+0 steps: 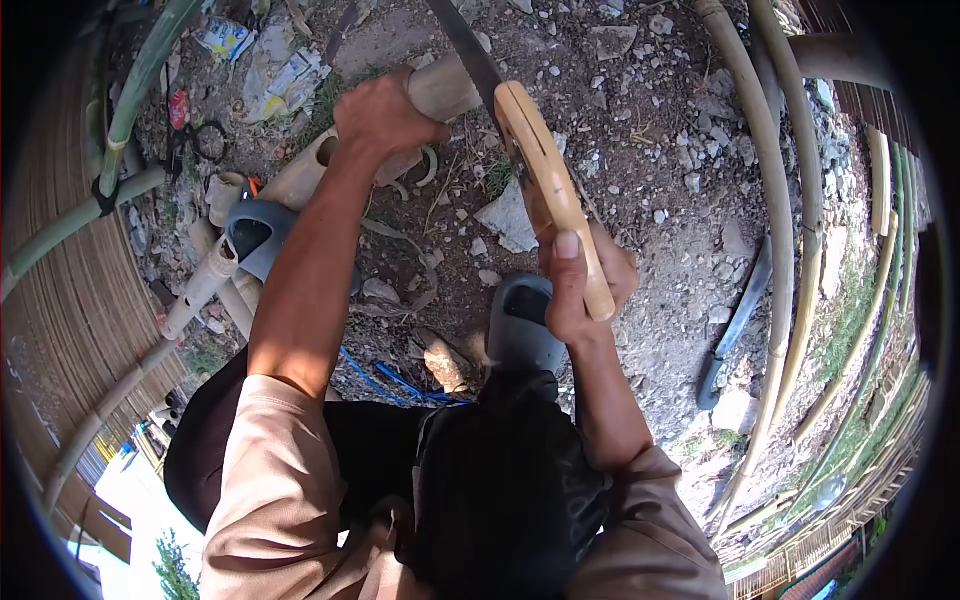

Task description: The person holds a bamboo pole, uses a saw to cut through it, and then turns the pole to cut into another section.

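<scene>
My left hand (385,115) grips a thick bamboo pole (440,88) that lies across the stony ground. My right hand (580,285) is closed around the wooden handle (555,190) of a hand saw. The saw's dark blade (468,50) rests across the bamboo pole just right of my left hand. My thumb lies along the handle's edge. A grey sandal (522,330) on my foot sits under my right hand.
Long bamboo poles (775,200) lie along the right side. A machete-like blade (735,325) rests on the dirt beside them. Cut bamboo pieces (205,285), a second grey sandal (255,235) and litter (285,80) lie at left. A woven bamboo mat (70,300) borders the left edge.
</scene>
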`<state>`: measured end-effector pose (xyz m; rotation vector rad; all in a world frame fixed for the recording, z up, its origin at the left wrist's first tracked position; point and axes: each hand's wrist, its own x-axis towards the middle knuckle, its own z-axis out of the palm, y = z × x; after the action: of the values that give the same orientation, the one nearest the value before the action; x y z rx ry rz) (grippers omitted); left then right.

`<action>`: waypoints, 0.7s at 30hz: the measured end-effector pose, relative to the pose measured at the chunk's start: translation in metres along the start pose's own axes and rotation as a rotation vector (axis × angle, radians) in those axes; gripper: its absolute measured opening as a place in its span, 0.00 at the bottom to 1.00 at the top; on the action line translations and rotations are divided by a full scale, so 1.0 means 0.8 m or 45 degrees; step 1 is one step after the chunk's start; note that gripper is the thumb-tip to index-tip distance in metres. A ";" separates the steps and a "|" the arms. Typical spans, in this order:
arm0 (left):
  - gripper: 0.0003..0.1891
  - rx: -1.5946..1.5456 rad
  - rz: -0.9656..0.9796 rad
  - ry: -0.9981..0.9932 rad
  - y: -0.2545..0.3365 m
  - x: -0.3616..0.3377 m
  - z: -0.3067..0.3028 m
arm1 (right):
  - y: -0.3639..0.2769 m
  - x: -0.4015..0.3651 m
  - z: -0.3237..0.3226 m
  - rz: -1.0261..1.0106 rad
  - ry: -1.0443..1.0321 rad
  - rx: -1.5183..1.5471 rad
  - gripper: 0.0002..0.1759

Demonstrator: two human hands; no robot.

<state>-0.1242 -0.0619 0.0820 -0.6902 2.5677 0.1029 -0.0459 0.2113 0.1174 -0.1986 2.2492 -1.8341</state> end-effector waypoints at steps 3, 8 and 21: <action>0.42 -0.048 0.054 -0.018 0.004 0.001 -0.004 | 0.013 -0.103 -0.064 0.037 0.147 0.145 0.28; 0.42 -0.055 0.022 -0.011 0.006 -0.005 0.001 | 0.028 -0.064 -0.028 -0.014 0.175 0.260 0.22; 0.34 -0.832 0.343 0.090 -0.053 -0.036 -0.129 | 0.022 0.026 0.019 0.056 0.179 0.283 0.19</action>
<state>-0.1258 -0.1058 0.1888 -0.5595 2.6763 1.0543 -0.0610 0.1958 0.0956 0.0190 2.0943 -2.1146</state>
